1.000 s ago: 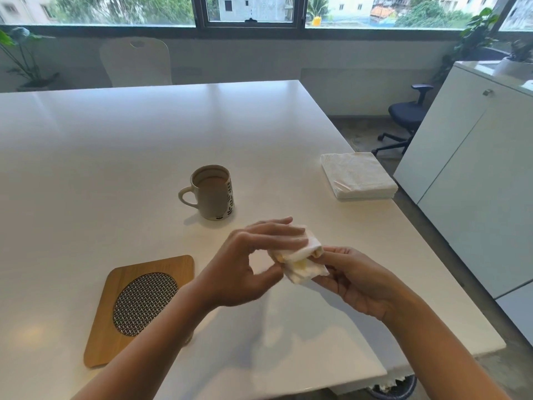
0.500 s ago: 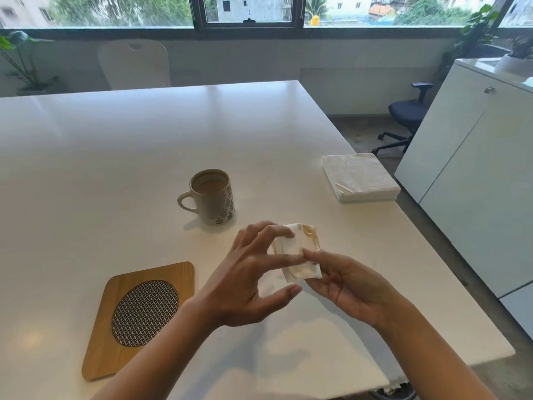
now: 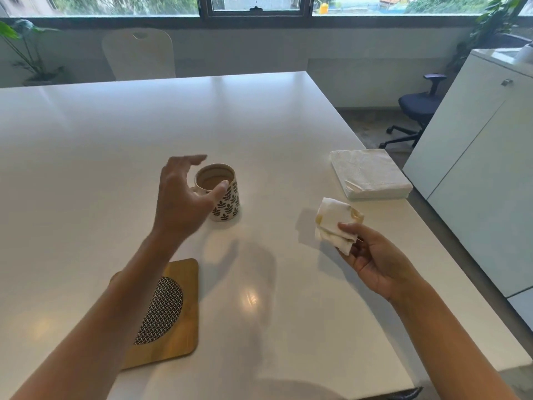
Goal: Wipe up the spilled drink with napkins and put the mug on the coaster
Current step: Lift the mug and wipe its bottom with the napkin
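Beside mug (image 3: pixel 220 194), left hand (image 3: pixel 181 200) spread, right hand (image 3: pixel 375 261) pinching napkin (image 3: pixel 336 223)

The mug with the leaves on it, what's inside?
Inside the mug you can see a light brown drink, filling it part way. The left hand is open in front of its near side, hiding the handle. The bottom is covered by the drink.

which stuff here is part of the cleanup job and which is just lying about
Part of the job:
mug
coaster
used napkin in right hand
napkin stack
left hand, open by the mug

Just lying about:
white chair
office chair
cabinet
plant
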`<action>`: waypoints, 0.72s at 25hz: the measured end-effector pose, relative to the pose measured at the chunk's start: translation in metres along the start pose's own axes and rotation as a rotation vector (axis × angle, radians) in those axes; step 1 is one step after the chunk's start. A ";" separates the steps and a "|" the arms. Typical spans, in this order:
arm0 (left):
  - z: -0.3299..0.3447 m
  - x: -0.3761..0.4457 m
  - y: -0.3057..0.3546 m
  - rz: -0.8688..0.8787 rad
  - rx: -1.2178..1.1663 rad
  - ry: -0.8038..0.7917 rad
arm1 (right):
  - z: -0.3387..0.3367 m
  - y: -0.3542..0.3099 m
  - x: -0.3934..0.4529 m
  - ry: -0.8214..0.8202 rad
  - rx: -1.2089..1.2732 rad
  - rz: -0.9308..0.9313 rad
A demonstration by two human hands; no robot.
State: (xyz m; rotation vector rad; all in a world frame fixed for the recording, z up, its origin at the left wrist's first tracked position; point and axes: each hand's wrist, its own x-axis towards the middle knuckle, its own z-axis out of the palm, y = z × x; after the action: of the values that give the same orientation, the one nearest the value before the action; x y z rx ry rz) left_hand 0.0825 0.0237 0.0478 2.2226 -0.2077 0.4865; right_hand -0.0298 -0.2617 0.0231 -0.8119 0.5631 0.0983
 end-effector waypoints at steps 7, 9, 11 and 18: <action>0.012 0.029 -0.031 -0.195 0.160 -0.256 | 0.005 0.005 0.020 0.025 -0.007 0.004; 0.017 0.030 -0.037 -0.201 0.136 -0.222 | 0.007 0.007 0.022 0.022 -0.011 0.011; 0.020 0.029 -0.040 -0.205 0.108 -0.187 | 0.007 0.009 0.025 0.019 -0.024 0.021; 0.029 0.025 -0.041 -0.203 0.171 -0.085 | 0.014 0.016 0.029 0.019 -0.107 0.041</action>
State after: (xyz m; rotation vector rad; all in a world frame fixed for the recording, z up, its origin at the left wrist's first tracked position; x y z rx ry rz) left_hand 0.1260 0.0278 0.0126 2.4025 0.0177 0.3087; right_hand -0.0033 -0.2445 0.0056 -0.9067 0.5959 0.1594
